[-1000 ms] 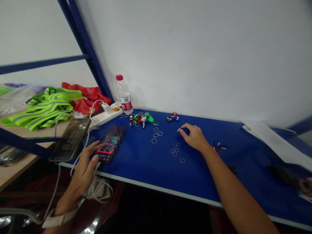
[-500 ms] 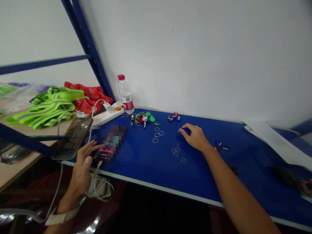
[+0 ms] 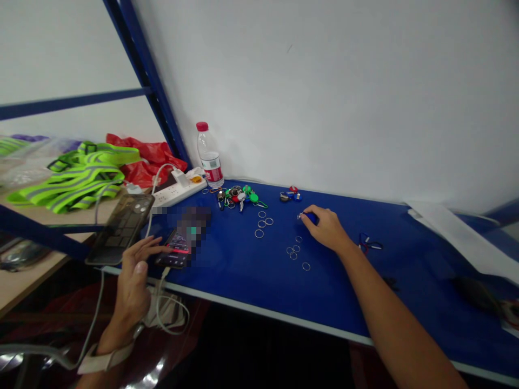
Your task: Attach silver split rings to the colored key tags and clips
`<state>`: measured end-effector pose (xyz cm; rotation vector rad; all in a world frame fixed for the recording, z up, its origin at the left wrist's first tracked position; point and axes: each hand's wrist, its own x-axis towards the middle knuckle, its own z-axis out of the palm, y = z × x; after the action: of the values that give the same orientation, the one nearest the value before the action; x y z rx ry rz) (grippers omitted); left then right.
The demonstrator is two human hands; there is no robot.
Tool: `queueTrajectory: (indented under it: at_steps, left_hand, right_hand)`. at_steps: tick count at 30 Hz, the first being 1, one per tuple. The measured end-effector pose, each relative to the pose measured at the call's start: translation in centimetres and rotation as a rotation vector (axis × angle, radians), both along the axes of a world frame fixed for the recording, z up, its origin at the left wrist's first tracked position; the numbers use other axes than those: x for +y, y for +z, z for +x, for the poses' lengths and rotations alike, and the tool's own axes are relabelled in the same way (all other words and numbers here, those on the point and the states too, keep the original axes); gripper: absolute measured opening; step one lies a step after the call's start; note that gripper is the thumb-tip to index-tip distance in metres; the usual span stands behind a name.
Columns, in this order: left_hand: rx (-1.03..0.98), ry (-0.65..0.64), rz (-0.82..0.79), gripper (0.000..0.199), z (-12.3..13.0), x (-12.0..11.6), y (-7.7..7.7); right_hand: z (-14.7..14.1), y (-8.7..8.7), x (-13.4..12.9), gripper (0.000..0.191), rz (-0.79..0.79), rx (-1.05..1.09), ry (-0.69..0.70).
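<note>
My right hand (image 3: pixel 326 228) is closed over the blue table, its fingertips pinching a small blue keychain piece (image 3: pixel 311 217) with a shiny metal end. The fingers hide part of that piece. Several metal split rings (image 3: pixel 293 250) lie just in front of this hand, and another group of split rings (image 3: pixel 263 223) lies further left. My left hand (image 3: pixel 135 283) is open, fingers stretched out, with a fingertip at the lit screen of a phone (image 3: pixel 176 249). Part of the phone is blurred out. Blue and red carabiners (image 3: pixel 368 244) rest beside my right forearm.
At the back lie a pile of keychains (image 3: pixel 241 198) and a few small round pieces (image 3: pixel 291 194). A water bottle (image 3: pixel 210 162) stands near a power strip (image 3: pixel 178 190). A second phone (image 3: pixel 121 229) leans at the left, by green reflective straps (image 3: pixel 77 175). White paper (image 3: pixel 458 232) lies right.
The left hand has shifted slightly to the left and down, its finger still at the phone screen. My right hand keeps its pinch on the blue piece with hardly any movement.
</note>
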<state>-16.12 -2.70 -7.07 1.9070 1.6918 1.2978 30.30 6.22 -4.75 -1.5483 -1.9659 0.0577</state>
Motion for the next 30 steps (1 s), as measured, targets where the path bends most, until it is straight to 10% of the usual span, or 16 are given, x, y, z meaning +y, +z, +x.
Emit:
queueTrajectory:
  at_steps: [30]
  left_hand:
    - [-0.085, -0.025, 0.029, 0.044, 0.72, -0.27, 0.80]
  right_hand:
    - [0.02, -0.05, 0.04, 0.018, -0.031, -0.014, 0.006]
